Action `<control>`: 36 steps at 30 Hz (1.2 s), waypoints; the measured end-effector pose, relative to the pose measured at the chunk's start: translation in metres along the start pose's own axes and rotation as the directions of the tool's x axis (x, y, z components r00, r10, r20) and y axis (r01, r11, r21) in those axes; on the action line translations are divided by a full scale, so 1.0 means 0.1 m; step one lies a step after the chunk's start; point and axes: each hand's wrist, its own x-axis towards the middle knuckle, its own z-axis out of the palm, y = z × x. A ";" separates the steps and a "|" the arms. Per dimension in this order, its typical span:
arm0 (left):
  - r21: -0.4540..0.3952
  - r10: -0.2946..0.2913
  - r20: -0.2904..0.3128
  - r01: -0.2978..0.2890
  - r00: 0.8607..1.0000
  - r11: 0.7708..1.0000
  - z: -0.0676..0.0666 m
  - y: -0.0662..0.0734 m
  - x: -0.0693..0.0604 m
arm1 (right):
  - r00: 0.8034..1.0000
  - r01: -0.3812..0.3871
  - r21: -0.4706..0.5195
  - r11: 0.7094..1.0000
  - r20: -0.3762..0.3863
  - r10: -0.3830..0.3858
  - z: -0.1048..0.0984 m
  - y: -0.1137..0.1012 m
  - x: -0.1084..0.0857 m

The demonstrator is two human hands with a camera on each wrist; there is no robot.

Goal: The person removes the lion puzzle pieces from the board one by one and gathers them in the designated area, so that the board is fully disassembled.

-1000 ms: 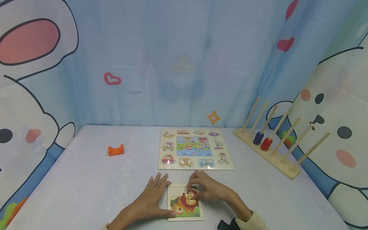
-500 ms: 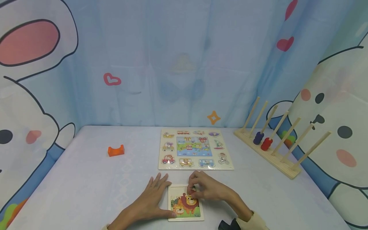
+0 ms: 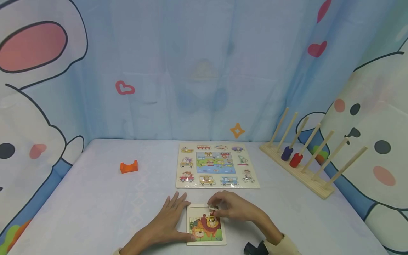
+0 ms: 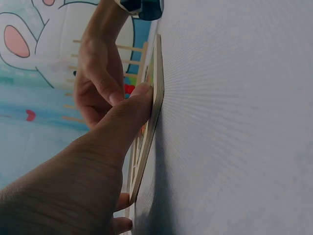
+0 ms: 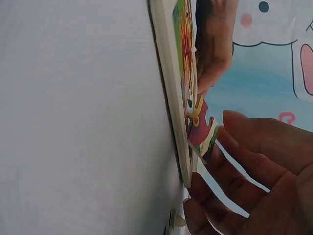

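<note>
A small framed puzzle with a lion picture (image 3: 205,243) lies on the table. My left hand (image 3: 169,221) is spread along its left side, with the thumb pressing the lower left corner; in the left wrist view that thumb (image 4: 139,95) rests on the frame's edge. Over the upper right part is my right hand (image 3: 237,207), its thumb and fingers spread apart around a puzzle piece (image 3: 213,211). The right wrist view shows this piece (image 5: 201,129) tilted up out of the frame, its edge close to the fingertips; firm contact cannot be told.
Behind the puzzle lies a larger board with vehicle pictures (image 3: 217,180). A wooden peg rack (image 3: 306,177) with blue beads (image 3: 287,153) and red beads (image 3: 296,160) stands at the right. At the left is an orange block (image 3: 129,167). A patterned curtain (image 3: 191,71) hangs behind.
My right thumb and fingers have spread apart from their closer pinch over the piece, and more of the piece shows. My left hand has stayed in place.
</note>
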 end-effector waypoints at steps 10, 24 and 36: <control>-0.003 0.008 -0.005 -0.008 1.000 1.000 -0.01 0.00 0.00 | 1.000 0.010 -0.005 1.000 0.015 -0.010 -0.07 0.01 -0.03; -0.009 -0.009 0.004 0.009 1.000 1.000 0.00 0.00 0.01 | 1.000 0.003 -0.087 0.996 0.011 -0.002 -0.05 0.03 -0.01; -0.014 -0.003 0.004 0.003 1.000 1.000 0.00 0.00 0.01 | 1.000 -0.019 0.086 0.996 -0.019 0.021 -0.06 0.04 -0.05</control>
